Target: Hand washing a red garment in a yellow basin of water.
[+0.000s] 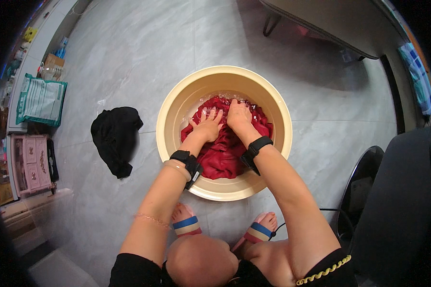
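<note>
A round cream-coloured basin (pixel 284 107) stands on the floor in front of me, with water and a dark red cloth (pixel 221 163) in it. The cloth is wet and crumpled, its far part at the water. My left hand (pixel 207 125) presses flat on the cloth's left side, fingers spread. On the right side of the cloth rests my right hand (pixel 239 114), with its fingers close together and tips bent down into the fabric. Whether those fingertips grip any fabric is hidden. Each of my wrists wears a black strap.
A black garment (pixel 114 140) lies on the grey tiled floor (pixel 140 71) left of the basin. Further left are a green-and-white package (pixel 43 100), a plastic bottle (pixel 52 73) and a small pink drawer cabinet (pixel 31 163). A table (pixel 337 21) stands far right, a dark chair (pixel 391 201) near right.
</note>
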Motion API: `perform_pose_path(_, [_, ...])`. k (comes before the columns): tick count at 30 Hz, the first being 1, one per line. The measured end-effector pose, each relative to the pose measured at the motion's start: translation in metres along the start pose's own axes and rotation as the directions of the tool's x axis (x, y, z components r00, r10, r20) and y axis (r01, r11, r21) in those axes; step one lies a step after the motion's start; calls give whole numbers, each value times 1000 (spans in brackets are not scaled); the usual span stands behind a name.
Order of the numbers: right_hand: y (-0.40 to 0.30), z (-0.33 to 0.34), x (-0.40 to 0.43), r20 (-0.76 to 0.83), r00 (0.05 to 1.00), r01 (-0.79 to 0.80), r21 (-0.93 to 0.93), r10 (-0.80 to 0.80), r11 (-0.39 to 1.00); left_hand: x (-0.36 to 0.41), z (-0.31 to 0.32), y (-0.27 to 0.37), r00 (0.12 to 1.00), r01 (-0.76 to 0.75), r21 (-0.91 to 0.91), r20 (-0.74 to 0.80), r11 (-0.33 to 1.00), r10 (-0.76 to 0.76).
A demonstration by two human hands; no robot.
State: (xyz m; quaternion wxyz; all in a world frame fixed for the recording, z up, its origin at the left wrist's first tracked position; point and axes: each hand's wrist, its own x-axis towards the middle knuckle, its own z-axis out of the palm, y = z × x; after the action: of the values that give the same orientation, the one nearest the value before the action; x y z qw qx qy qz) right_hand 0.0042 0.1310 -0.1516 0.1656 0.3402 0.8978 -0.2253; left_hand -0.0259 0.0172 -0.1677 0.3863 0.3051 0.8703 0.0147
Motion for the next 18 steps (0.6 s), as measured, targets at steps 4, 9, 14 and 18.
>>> perform_pose_path(4, [0,0,2,9,1000,-24,0,24,1000,7,2,6,1000,21,-7,2,1000,-21])
perform_pose_path(9, [9,-2,-15,-130,987,90,-72,-99,993,11,5,-9,996,-87,-176,1,981,88])
perform_pose_path(14, [-3,-64,-30,-39,859,511,138,-511,848,-4,-2,-42,915,-393,-461,-279,795,291])
perform_pose_path(18, [18,-100,-21,-39,788,463,695,-614,550,-33,-33,-21,840,-521,-589,-482,618,249])
